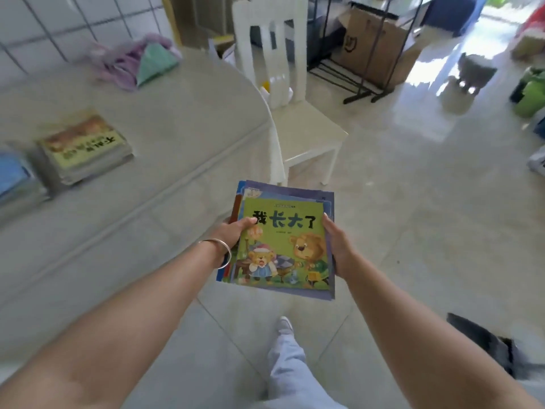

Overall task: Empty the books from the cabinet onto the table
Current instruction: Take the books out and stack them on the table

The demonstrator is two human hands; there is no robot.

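Observation:
A stack of thin picture books [283, 240], topped by a green cover with cartoon bears, is held flat over the floor in front of me. My left hand [233, 234] grips its left edge, thumb on top. Along the right edge, my right hand [336, 246] holds the stack with the thumb lying on the cover. The table [177, 119], under a pale cloth, lies to the left. On it sit a pile of books with a yellow-green cover [85, 149] and a blue-topped pile [14, 178] at the far left edge. The cabinet is out of view.
A white chair [295, 119] stands at the table's right end. Folded purple and green cloth [138, 60] lies at the table's far side. A cardboard box [374, 39] inside a black rack, a small grey stool [472, 75] and green bags [530, 90] stand on the tiled floor.

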